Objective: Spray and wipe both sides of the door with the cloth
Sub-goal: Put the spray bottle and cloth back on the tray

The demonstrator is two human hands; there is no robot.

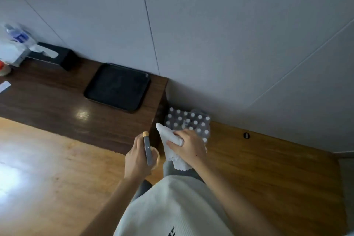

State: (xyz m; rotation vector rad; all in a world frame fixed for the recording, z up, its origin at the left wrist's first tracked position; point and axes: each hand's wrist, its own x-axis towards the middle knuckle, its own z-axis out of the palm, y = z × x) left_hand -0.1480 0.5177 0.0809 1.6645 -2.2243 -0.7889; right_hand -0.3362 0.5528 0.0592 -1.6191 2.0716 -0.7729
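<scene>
Since the cloth is soft & floppy, it's light and best held bunched, as the right hand has it, fingers curled round. Left hand wraps the small spray bottle, prob light, maybe slippy. Can't tell which grey wall panel is the door.

dark wood table | black tray, black tissue box | floor: bottle pack
</scene>
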